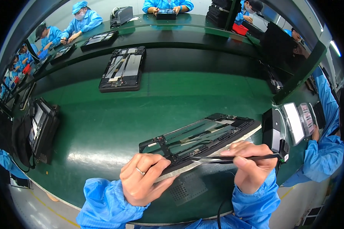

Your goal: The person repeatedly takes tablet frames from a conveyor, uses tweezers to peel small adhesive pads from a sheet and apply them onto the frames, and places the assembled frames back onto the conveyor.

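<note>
An opened black device shaped like a tablet (233, 134), with flat cables, small boards and a pale strip along its near edge, is tilted up in front of me. My left hand (143, 179), a ring on one finger, grips its near left corner, thumb and fingers closed on the edge. In my right hand (254, 166) is a pair of dark-handled tweezers (214, 160), pinched between thumb and fingers. Their metal tips point left and lie over the device's near edge, close to my left fingers. Whether the tips grip anything is too small to tell.
Another opened device (122, 70) lies farther back on the green table (103, 114). Stacked devices (42, 129) stand at the left. A black box (271, 128) and white-faced panel (293, 122) stand right; a green post (302, 72) rises behind. Co-workers in blue sit around.
</note>
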`<state>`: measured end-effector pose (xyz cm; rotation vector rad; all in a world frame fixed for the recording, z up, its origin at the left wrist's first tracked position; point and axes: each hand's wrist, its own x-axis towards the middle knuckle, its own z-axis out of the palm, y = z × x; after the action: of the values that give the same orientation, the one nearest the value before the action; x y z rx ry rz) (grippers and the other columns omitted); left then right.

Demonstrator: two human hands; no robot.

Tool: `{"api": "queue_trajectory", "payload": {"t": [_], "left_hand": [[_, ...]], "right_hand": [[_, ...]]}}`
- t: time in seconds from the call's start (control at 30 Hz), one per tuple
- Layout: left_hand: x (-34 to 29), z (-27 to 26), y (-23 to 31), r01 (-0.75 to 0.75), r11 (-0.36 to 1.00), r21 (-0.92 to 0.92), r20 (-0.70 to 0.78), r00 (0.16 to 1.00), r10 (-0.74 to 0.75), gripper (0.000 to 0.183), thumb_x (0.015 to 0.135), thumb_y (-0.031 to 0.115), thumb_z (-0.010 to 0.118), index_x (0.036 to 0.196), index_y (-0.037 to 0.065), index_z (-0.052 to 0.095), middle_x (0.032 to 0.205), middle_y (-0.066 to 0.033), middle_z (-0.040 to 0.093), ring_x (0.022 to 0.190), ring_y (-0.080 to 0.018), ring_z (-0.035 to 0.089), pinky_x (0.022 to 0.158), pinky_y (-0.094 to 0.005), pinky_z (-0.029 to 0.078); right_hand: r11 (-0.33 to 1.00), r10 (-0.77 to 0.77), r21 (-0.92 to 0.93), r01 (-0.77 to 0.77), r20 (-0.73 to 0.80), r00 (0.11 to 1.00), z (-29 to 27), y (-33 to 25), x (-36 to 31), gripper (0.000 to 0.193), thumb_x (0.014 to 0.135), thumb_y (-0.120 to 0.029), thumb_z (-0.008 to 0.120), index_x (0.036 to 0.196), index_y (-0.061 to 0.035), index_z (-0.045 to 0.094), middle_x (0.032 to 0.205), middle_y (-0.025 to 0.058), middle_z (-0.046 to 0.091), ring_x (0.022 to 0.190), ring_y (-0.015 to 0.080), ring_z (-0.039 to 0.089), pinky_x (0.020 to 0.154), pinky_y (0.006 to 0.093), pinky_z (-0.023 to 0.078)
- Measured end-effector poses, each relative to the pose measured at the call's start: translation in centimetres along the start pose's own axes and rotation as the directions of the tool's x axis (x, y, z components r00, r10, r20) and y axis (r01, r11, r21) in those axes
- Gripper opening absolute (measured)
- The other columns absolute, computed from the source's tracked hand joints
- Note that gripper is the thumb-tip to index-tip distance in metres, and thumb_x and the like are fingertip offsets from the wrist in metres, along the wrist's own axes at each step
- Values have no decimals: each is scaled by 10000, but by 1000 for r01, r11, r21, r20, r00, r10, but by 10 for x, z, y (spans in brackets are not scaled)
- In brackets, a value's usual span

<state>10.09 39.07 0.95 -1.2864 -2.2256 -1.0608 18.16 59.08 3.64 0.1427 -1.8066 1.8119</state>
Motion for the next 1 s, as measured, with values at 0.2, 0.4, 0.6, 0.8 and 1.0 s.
{"api": "queue_trajectory", "payload": {"t": [0.2,0.4,0.6,0.8,1.0], "left_hand": [[3,0,1,7,1000,7,24,1000,-8,403,441,43,733,812,-7,583,789,-108,554,658,-248,549,535,-301,444],[3,0,2,17,1000,16,30,999,-17,397,453,52,735,816,-5,585,791,-106,558,658,-243,551,544,-298,448],[3,1,1,19,1000,0,27,999,-19,398,457,61,736,820,-3,587,794,-105,555,664,-247,553,557,-304,456],[4,1,0,21,1000,-6,22,1000,-21,397,455,65,736,817,-4,588,790,-103,551,663,-244,554,556,-302,455],[4,1,-1,16,1000,-2,27,1000,-16,394,454,64,735,813,-8,589,786,-103,550,659,-240,554,548,-296,454]], "right_hand": [[987,145,60,-146,27,989,-5,-7,2,96,711,52,579,806,39,588,828,171,629,799,237,584,766,340,442],[997,76,-37,-69,216,973,-5,14,7,123,761,32,566,878,17,600,908,155,606,845,225,565,774,326,453],[999,33,-18,-30,206,978,-6,20,8,121,751,39,571,868,24,600,879,162,610,773,228,576,745,331,456],[994,98,35,-105,159,982,-2,17,10,78,745,35,574,815,63,596,860,167,621,763,210,569,734,317,449],[972,212,74,-225,147,966,1,10,12,91,755,23,564,829,68,593,860,170,623,767,207,569,721,310,453]]}}
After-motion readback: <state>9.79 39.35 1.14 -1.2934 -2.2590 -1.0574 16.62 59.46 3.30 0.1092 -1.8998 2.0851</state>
